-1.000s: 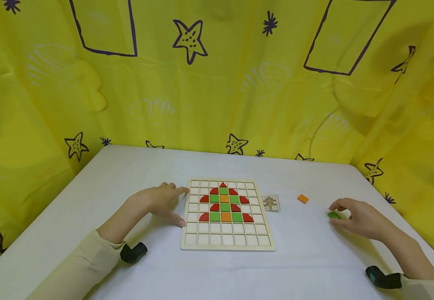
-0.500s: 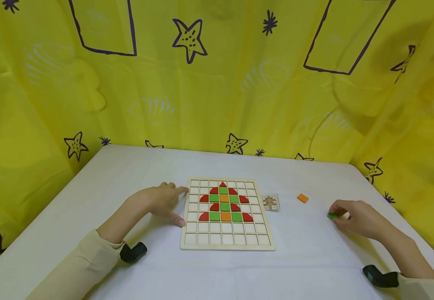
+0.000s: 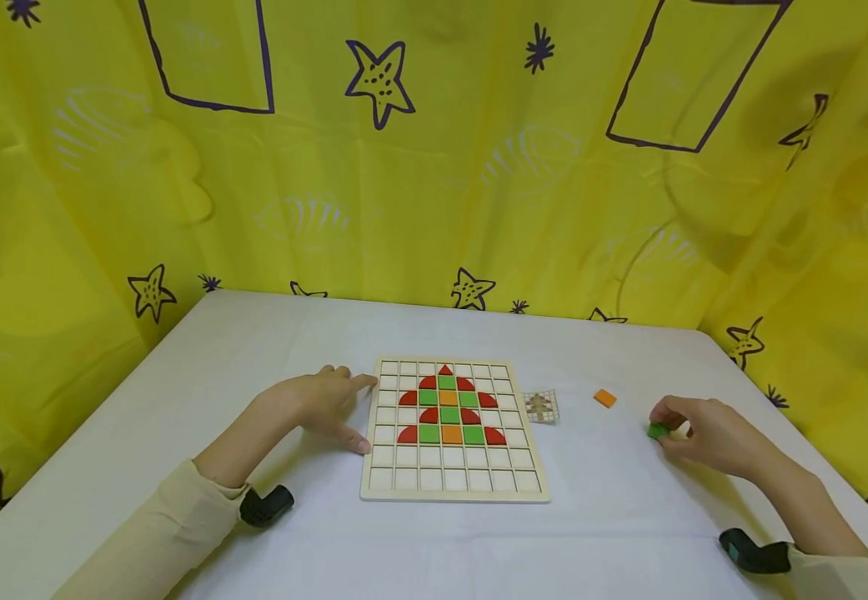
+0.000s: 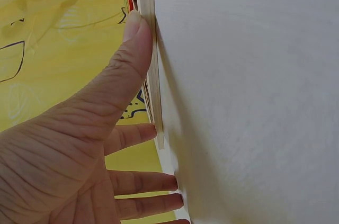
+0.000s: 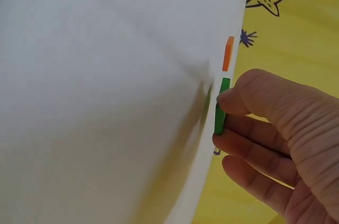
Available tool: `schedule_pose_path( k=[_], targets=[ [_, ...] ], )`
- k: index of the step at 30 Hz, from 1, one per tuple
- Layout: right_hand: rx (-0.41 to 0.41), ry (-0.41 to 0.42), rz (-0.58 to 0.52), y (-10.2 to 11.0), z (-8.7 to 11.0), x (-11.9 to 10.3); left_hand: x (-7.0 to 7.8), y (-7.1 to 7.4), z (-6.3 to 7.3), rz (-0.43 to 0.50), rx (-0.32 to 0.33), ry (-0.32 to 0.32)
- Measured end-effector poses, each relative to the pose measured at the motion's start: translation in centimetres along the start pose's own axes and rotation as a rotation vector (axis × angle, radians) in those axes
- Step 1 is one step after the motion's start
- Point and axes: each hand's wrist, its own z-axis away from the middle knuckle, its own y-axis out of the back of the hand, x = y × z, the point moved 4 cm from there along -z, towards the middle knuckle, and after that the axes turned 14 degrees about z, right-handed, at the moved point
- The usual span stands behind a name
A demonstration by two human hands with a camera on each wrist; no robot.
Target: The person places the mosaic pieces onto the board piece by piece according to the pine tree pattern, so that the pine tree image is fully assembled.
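A wooden grid board lies on the table, with red, green and orange tiles forming a tree in its cells. My left hand rests at the board's left edge, thumb and index finger touching the rim and the other fingers spread. To the right of the board, my right hand pinches a green tile between thumb and fingers. In the right wrist view the green tile shows edge-on, close over the white surface, partly covered by the thumb.
A loose orange tile lies on the white table between the board and my right hand. Against the board's right edge sits a small pattern card showing a tree. A yellow patterned curtain hangs behind the table.
My right fingers have closed on the green tile, which lay under them before, and have shifted slightly left with it. The left hand and the board stay put.
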Motion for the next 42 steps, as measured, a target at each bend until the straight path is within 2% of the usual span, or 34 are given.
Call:
schedule_pose_path(
  k=[6,17,29,42],
  targets=[
    [0.047,0.045,0.001,0.6,-0.5,-1.2,-0.1,-0.1,0.1,0.004,0.002,0.008],
    [0.071,0.099,0.007,1.4,-1.6,-3.4,0.0,0.0,0.0,0.004,0.002,0.002],
    [0.081,0.162,0.01,1.9,-3.2,-6.2,-0.1,0.0,-0.1,0.004,-0.003,0.007],
    [0.075,0.185,0.006,2.6,-4.3,-8.7,0.0,0.0,-0.1,-0.001,-0.005,0.018]
  ],
)
